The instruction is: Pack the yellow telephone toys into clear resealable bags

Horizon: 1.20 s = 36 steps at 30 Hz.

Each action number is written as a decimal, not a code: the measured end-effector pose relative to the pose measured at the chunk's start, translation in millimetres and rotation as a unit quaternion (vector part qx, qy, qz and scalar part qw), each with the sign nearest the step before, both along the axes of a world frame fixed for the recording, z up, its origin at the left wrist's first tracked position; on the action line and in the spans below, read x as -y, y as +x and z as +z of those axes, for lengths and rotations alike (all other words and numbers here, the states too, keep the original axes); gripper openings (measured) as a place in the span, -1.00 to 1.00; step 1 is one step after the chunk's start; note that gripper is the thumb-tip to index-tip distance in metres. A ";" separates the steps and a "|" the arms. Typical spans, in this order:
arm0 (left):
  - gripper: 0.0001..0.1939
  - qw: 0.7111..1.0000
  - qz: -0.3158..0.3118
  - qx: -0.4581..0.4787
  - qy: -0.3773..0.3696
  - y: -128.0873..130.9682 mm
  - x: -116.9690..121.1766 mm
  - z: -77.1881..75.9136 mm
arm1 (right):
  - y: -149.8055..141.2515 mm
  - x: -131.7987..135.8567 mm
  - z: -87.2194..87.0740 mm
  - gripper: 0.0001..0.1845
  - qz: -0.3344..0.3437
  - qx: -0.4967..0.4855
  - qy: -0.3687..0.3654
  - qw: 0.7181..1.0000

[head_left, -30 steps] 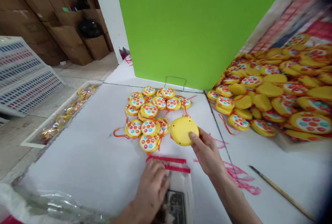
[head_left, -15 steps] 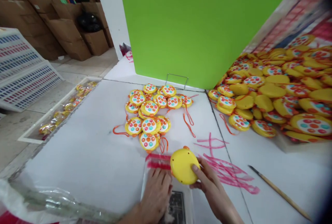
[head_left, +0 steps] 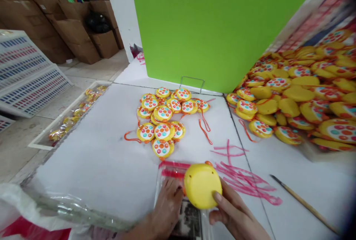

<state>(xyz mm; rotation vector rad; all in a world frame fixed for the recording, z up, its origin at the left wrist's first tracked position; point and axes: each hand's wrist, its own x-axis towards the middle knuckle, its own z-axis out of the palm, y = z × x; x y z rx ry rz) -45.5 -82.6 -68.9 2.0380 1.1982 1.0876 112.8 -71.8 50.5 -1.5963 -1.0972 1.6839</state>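
A round yellow toy [head_left: 202, 186], plain back towards me and with small screw holes, is held by its right edge in my right hand [head_left: 236, 210], thumb on the back. Beside it on the left, my left hand [head_left: 168, 206] has its fingers bent together on a clear plastic bag [head_left: 159, 184] with a red strip along its top. The fingertips are partly hidden. Under the bag lies a dark printed panel [head_left: 189, 219]. Beyond my hands sits a loose group of the same toys [head_left: 163, 132], dotted fronts up, several with orange cords.
A big heap of toys [head_left: 289, 95] fills the right side. A wooden-handled pointed tool [head_left: 306, 205] lies at the right. A green panel [head_left: 203, 29] stands behind. Bagged toys lie in a white-framed tray [head_left: 39, 145] at the left, near plastic crates [head_left: 36, 80].
The yellow toy in my right hand has come slightly nearer and lower. My left hand stays on the bag, its fingers drawn more tightly together. The view has shifted slightly.
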 end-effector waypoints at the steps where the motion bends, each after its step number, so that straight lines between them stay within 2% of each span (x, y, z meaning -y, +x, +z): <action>1: -0.77 1.000 0.003 -0.011 0.020 1.3 1.5 -0.6 | -6.2 -2.3 -3.6 -0.48 0.021 0.047 0.042 0.998; 3: -0.73 0.998 0.007 -0.036 0.051 1.8 5.5 -0.1 | -14.0 -5.6 -14.0 -0.49 0.098 0.166 0.128 0.973; 6: -0.75 0.997 0.018 -0.032 0.060 -6.0 10.9 9.1 | -13.2 -6.2 -27.8 -0.54 0.208 0.286 0.220 0.909; 8: -0.82 0.998 0.018 -0.003 0.068 -17.7 11.7 19.5 | -8.1 -5.0 -30.1 -0.56 0.232 0.317 0.237 0.889; 10: -0.87 0.995 0.044 0.043 0.077 -32.5 9.8 29.2 | -3.6 -4.0 -27.5 -0.57 0.228 0.336 0.235 0.883; 12: -0.88 0.992 0.097 0.082 0.019 -45.9 5.8 35.1 | -1.4 -3.7 -23.4 -0.57 0.223 0.341 0.234 0.883; 14: -0.88 0.979 0.131 0.106 -0.116 -53.2 1.0 37.3 | -1.6 -3.8 -20.9 -0.57 0.220 0.338 0.240 0.883; 16: -0.85 0.954 0.107 0.128 -0.248 -52.7 -3.8 37.5 | -2.9 -4.3 -20.1 -0.56 0.223 0.340 0.244 0.880; 17: -0.84 0.944 0.084 0.139 -0.288 -50.1 -6.1 37.4 | -3.5 -4.8 -19.9 -0.56 0.228 0.345 0.243 0.877; 19: -0.81 0.934 0.055 0.158 -0.315 -42.8 -10.1 37.2 | -4.2 -6.6 -18.0 -0.56 0.247 0.362 0.237 0.867; 22: -0.80 0.933 0.058 0.182 -0.305 -33.5 -13.1 37.6 | -5.0 -11.8 -11.5 -0.59 0.285 0.396 0.226 0.843; 24: -0.80 0.924 0.051 0.211 -0.314 -30.5 -12.6 37.8 | -6.8 -15.6 -7.6 -0.66 0.342 0.423 0.224 0.809; 27: -0.80 0.897 0.040 0.271 -0.347 -28.8 -10.3 38.4 | -12.5 -19.0 -7.6 -0.73 0.469 0.468 0.244 0.708; 29: -0.79 0.868 0.038 0.320 -0.379 -28.3 -9.4 39.0 | -18.1 -19.9 -10.8 -0.78 0.491 0.500 0.278 0.657; 30: -0.79 0.849 0.033 0.348 -0.395 -28.3 -9.4 39.4 | -21.3 -20.3 -12.6 -0.81 0.474 0.511 0.297 0.652; 31: -0.80 0.829 0.024 0.378 -0.411 -28.5 -9.9 39.6 | -24.9 -20.8 -14.3 -0.82 0.445 0.516 0.315 0.661; 33: -0.83 0.798 0.004 0.420 -0.433 -29.0 -12.0 39.7 | -32.7 -22.5 -17.2 -0.84 0.385 0.496 0.342 0.699; 34: -0.81 0.792 -0.006 0.426 -0.437 -29.4 -13.6 39.5 | -36.7 -23.6 -18.6 -0.84 0.361 0.479 0.350 0.720; 36: -0.79 0.806 -0.021 0.403 -0.433 -29.7 -17.0 38.7 | -44.3 -26.2 -21.4 -0.84 0.328 0.455 0.358 0.747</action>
